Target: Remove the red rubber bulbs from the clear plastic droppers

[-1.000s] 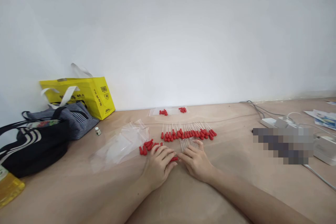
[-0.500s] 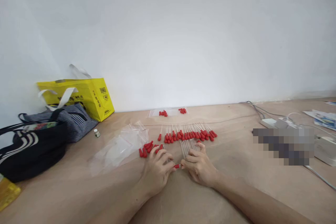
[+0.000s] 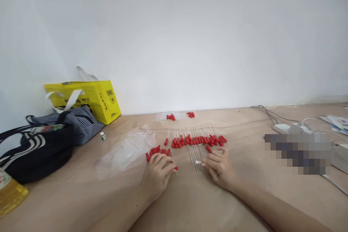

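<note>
Flanking the tube row (image 3: 194, 153), the left grip (image 3: 160, 169) pinches 1 red bulb (image 3: 176, 168), the right grip (image 3: 219, 168) 1 clear tube (image 3: 198, 162), likely keeping ends free.

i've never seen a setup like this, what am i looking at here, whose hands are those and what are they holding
There is no machine here, just one person's two bare hands. Every picture comes from one camera worn on that person's head, looking forward and down, so you see roughly what they see.

The left hand has a small red bulb at its fingertips. The right hand pinches what looks like a clear tube, above more clear tubes lying side by side.

On the table, a row of red-ended tubes lies beyond the hands. Left of them are loose red bulbs and clear plastic bags. Farther left stand a yellow bag, a striped bag and a black bag.
</note>
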A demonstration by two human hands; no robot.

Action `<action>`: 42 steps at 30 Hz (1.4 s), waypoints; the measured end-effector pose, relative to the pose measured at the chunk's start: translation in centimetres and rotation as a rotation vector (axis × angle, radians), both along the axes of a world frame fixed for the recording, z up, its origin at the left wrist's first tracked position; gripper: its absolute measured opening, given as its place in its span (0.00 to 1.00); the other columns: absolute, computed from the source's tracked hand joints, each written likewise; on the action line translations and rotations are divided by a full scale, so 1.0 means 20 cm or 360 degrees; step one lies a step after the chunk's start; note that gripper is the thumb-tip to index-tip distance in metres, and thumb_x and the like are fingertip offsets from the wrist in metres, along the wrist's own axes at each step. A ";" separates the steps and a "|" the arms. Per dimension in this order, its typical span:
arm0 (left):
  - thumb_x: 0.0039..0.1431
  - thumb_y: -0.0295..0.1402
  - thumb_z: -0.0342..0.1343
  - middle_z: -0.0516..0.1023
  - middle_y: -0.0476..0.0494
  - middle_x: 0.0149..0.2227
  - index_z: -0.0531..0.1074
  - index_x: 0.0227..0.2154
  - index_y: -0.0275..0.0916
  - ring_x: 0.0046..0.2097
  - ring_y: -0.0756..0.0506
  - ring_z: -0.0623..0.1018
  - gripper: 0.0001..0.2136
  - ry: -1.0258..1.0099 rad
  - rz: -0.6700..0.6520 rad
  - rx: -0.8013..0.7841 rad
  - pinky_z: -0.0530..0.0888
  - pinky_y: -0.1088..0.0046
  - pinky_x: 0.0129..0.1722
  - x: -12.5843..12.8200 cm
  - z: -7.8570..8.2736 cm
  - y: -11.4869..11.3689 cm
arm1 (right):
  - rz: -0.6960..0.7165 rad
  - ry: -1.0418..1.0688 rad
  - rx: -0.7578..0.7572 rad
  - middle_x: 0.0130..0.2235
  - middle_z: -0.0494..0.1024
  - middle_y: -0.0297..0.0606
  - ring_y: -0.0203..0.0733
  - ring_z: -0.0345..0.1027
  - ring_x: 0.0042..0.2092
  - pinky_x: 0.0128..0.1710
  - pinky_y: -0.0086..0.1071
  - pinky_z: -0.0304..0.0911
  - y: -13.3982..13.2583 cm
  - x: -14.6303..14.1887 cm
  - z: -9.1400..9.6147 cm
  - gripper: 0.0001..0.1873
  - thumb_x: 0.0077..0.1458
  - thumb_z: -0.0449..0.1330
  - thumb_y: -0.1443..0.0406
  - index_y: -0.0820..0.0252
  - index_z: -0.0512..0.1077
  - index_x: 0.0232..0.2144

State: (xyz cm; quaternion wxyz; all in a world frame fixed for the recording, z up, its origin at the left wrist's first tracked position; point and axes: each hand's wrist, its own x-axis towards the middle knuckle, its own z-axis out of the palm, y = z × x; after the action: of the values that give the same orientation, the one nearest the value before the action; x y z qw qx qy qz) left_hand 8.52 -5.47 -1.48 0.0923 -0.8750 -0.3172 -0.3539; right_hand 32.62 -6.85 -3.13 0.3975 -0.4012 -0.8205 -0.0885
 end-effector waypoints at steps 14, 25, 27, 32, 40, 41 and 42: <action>0.50 0.33 0.46 0.70 0.45 0.30 0.67 0.37 0.36 0.30 0.48 0.72 0.12 -0.0646 0.0860 -0.0538 0.72 0.72 0.32 -0.26 0.08 0.25 | -0.0439 -0.0269 -0.0498 0.40 0.67 0.45 0.41 0.58 0.37 0.36 0.33 0.50 0.11 -0.25 0.02 0.23 0.47 0.44 0.79 0.64 0.65 0.44; 0.46 0.41 0.49 0.75 0.49 0.23 0.67 0.25 0.40 0.26 0.48 0.74 0.10 -0.0505 0.1004 -0.0873 0.69 0.75 0.27 -0.33 0.05 0.28 | -0.0475 -0.0502 -0.0577 0.36 0.67 0.46 0.43 0.58 0.38 0.35 0.35 0.46 0.13 -0.37 0.04 0.11 0.49 0.46 0.76 0.65 0.68 0.30; 0.48 0.41 0.46 0.76 0.49 0.25 0.68 0.25 0.40 0.29 0.48 0.76 0.11 -0.0484 0.0999 -0.0894 0.69 0.75 0.29 -0.33 0.06 0.29 | -0.0466 -0.0486 -0.0577 0.36 0.67 0.46 0.42 0.58 0.37 0.34 0.34 0.45 0.13 -0.37 0.03 0.10 0.50 0.47 0.74 0.65 0.68 0.29; 0.50 0.39 0.43 0.78 0.48 0.28 0.69 0.25 0.41 0.34 0.46 0.77 0.12 -0.0452 0.1043 -0.0867 0.69 0.74 0.33 -0.35 0.07 0.29 | -0.0449 -0.0436 -0.0483 0.34 0.67 0.43 0.40 0.58 0.36 0.34 0.33 0.44 0.10 -0.37 0.02 0.10 0.52 0.47 0.72 0.64 0.68 0.28; 0.50 0.38 0.44 0.78 0.47 0.28 0.68 0.27 0.40 0.31 0.47 0.77 0.10 -0.0405 0.1078 -0.0787 0.70 0.74 0.30 -0.37 0.07 0.29 | -0.0696 -0.0112 -0.0324 0.32 0.69 0.39 0.39 0.60 0.36 0.34 0.32 0.43 0.15 -0.13 0.07 0.11 0.54 0.47 0.68 0.60 0.69 0.28; 0.50 0.38 0.44 0.77 0.47 0.27 0.68 0.26 0.40 0.30 0.47 0.76 0.10 -0.0395 0.1079 -0.0776 0.70 0.74 0.30 -0.37 0.08 0.29 | -0.0796 -0.0059 -0.0349 0.31 0.70 0.38 0.39 0.61 0.36 0.34 0.32 0.43 0.17 -0.06 0.09 0.11 0.54 0.47 0.68 0.60 0.69 0.28; 0.50 0.38 0.44 0.77 0.47 0.26 0.67 0.26 0.40 0.30 0.47 0.76 0.10 -0.0384 0.1080 -0.0759 0.70 0.74 0.30 -0.37 0.08 0.29 | -0.0904 -0.0014 -0.0386 0.31 0.71 0.38 0.39 0.61 0.36 0.34 0.32 0.43 0.19 -0.01 0.10 0.10 0.53 0.48 0.68 0.60 0.69 0.27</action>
State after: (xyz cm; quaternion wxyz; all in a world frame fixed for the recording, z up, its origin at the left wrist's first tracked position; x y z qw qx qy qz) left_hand 1.04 0.41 0.07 -0.0390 -0.6702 -0.6685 -0.3201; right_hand 32.48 -3.14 -1.22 0.3025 -0.6587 -0.6817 -0.0992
